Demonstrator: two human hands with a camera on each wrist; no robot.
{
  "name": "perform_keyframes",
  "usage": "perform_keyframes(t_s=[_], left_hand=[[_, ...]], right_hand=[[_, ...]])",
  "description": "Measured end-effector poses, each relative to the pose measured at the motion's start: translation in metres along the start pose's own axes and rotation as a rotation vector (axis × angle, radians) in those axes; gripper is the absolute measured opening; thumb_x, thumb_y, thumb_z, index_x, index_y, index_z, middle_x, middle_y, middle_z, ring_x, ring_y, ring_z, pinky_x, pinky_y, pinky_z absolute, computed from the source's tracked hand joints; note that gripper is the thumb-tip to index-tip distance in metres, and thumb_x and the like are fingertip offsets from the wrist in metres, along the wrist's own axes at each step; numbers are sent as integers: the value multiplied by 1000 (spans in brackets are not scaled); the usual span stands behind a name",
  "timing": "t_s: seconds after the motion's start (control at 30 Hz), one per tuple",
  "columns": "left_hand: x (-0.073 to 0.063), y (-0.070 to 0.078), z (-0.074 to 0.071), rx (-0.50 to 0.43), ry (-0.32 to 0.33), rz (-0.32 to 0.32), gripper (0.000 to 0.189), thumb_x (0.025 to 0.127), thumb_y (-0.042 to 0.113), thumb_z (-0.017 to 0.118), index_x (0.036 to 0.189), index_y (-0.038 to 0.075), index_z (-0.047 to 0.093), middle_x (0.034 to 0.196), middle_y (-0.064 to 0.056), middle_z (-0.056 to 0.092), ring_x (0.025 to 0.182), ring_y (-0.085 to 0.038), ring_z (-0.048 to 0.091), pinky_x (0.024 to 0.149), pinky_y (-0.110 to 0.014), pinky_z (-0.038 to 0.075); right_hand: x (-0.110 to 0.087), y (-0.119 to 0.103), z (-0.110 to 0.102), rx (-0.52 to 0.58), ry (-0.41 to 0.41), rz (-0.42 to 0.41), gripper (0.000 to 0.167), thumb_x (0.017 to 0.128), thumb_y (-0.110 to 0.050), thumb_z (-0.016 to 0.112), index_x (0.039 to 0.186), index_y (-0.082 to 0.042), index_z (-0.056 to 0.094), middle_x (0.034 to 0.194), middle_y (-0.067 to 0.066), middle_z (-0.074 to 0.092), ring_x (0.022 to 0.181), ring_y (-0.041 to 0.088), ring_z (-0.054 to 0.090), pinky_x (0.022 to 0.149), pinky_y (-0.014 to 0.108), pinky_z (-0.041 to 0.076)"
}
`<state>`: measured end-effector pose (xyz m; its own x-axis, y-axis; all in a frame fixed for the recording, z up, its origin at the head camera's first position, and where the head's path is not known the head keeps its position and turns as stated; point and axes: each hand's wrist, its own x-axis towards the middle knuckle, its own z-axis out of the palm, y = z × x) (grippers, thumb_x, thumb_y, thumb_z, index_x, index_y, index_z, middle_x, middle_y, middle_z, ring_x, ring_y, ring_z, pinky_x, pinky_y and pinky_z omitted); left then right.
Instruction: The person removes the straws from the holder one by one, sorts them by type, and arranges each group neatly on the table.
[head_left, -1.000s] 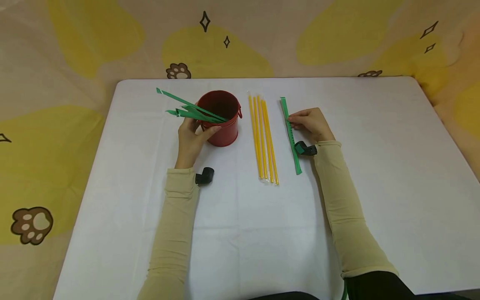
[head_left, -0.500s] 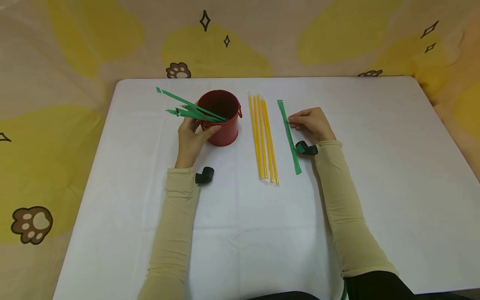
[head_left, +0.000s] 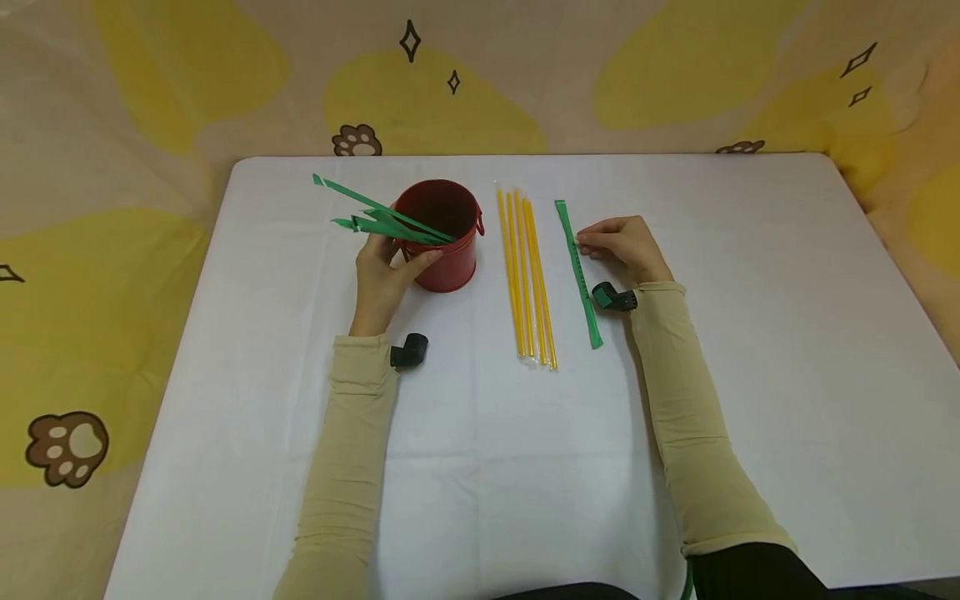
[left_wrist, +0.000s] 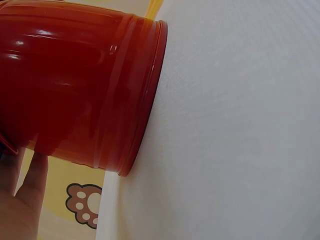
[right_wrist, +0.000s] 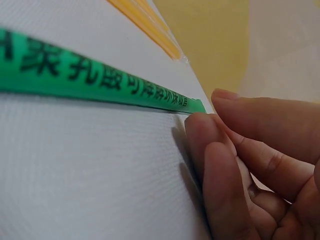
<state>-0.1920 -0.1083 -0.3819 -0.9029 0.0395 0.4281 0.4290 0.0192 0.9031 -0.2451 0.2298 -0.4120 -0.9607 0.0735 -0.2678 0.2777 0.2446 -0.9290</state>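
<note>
My left hand [head_left: 378, 287] grips a small red bucket [head_left: 452, 271] near its rim, thumb in front and fingers behind. In the left wrist view, the bucket's wall [left_wrist: 70, 85] fills the upper left. Several green wrapped straws [head_left: 382, 227] lean out of it to the left over the rim, their lower ends inside. My right hand [head_left: 626, 248] is at another green wrapped straw [head_left: 580, 277], which lies on the white table. In the right wrist view, that straw bears dark printed characters; the thumb and fingertips [right_wrist: 200, 127] are right at its far end, slightly apart.
Several yellow straws [head_left: 513, 279] in clear wrappers lie side by side between the bucket and the single green straw. A white cloth covers the table [head_left: 450, 500]. Behind it hangs a patterned yellow cloth [head_left: 660, 75].
The far end of the single green straw has shifted slightly left and toward the person, away from the right fingertips. The left hand and bucket have stayed still.
</note>
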Motion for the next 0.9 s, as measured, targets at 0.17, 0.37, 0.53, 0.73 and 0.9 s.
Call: perform_keyframes(t_s=[0.17, 0.37, 0.53, 0.73, 0.9], left_hand=[[0, 0, 0, -11, -2, 11, 58, 76, -7, 74, 127, -12, 47, 127, -29, 51, 121, -36, 47, 102, -37, 42], [0, 0, 0, -16, -4, 19, 59, 76, -6, 74, 128, -12, 47, 127, -29, 51, 122, -35, 46, 103, -38, 41], [0, 0, 1, -8, -4, 10, 58, 77, -6, 74, 128, -11, 47, 127, -28, 51, 122, -33, 47, 103, -38, 41], [0, 0, 1, -7, -1, 7, 58, 76, -7, 74, 128, -11, 47, 128, -28, 52, 122, -32, 47, 103, -37, 41], [1, 1, 1, -3, 0, 6, 58, 76, -8, 73, 128, -12, 47, 127, -28, 52, 122, -32, 47, 103, -36, 41]], right_hand=[[0, 1, -1, 53, -15, 4, 14, 81, -10, 75, 90, 0, 72, 77, 1, 70, 67, 11, 65, 59, 18, 54], [2, 3, -3, 141, -31, 12, 15, 80, -9, 75, 92, 0, 71, 82, 6, 70, 71, 14, 67, 62, 20, 55], [-2, -2, -3, 150, -59, -19, 21, 80, -10, 76, 96, 1, 71, 88, 7, 69, 75, 14, 67, 69, 21, 56], [-13, -21, 6, 209, -95, -163, 24, 82, -6, 72, 100, 9, 67, 89, 10, 68, 79, 17, 66, 74, 23, 56], [-27, -41, 21, 235, -141, -274, 16, 83, -3, 71, 96, 6, 69, 88, 10, 69, 77, 19, 67, 75, 26, 56]])
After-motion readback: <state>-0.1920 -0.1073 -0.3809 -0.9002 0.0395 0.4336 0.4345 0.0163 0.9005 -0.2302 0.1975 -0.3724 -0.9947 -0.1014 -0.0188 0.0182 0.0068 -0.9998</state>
